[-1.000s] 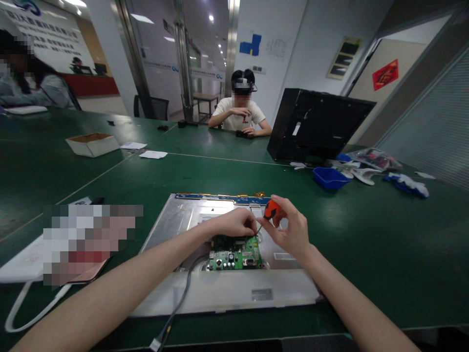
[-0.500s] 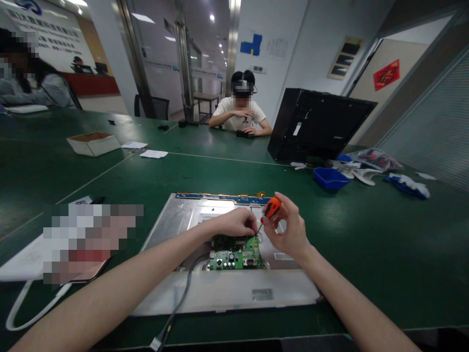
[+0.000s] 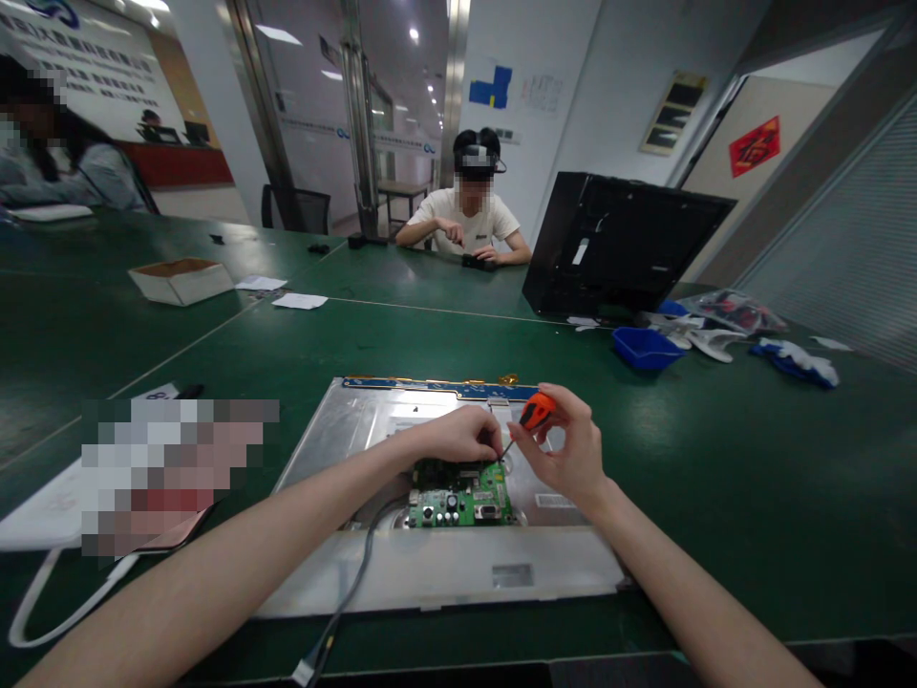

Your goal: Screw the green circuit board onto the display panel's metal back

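My right hand (image 3: 573,444) is closed round the orange and black handle of a screwdriver (image 3: 539,411), which leans to the right. Its thin shaft runs down to the upper right corner of a green circuit board (image 3: 462,506). Just left of the tip, my left hand (image 3: 469,435) has its fingers curled together over the board's upper edge; whatever they pinch is hidden. Beneath both hands lies a silver display panel (image 3: 326,430), with a blue circuit strip (image 3: 422,387) along its far edge. A dark cable (image 3: 369,554) trails from the board's left side towards me.
A black monitor housing (image 3: 623,244) and a blue tray (image 3: 647,349) stand at the right. To the left are a cardboard box (image 3: 182,282), papers (image 3: 301,301) and a white cable (image 3: 72,626). Across the green table sits a person (image 3: 465,215); another is at far left.
The screwdriver handle has tipped slightly right and down with my right hand, its tip staying at the board's corner. My left hand is still. The person opposite has lowered a hand.
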Motion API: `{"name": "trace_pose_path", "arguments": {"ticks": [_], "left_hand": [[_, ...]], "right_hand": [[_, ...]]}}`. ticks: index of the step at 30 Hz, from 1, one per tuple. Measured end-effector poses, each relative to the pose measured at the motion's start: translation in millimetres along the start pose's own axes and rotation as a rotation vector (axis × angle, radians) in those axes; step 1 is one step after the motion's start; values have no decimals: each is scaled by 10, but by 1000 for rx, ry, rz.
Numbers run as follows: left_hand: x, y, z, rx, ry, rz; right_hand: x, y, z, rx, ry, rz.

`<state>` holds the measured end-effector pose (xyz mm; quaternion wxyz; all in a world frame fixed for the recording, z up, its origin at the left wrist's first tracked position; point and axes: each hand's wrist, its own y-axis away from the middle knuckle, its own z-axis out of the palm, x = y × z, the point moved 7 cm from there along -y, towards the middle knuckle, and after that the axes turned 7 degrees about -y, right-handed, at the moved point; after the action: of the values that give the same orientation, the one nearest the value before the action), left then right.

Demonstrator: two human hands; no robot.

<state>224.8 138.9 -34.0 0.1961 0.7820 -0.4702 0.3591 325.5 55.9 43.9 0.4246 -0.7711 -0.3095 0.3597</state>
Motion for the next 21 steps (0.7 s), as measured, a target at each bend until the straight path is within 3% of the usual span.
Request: {"name": "trace_pose_path", "arguments": {"ticks": [7, 21], "left_hand": [[11, 1, -8, 16, -42, 15], [9, 3, -4, 5, -19, 9]], "right_hand": [[-75, -60, 7, -29, 54, -7], [51, 3, -25, 36, -64, 8]]}}
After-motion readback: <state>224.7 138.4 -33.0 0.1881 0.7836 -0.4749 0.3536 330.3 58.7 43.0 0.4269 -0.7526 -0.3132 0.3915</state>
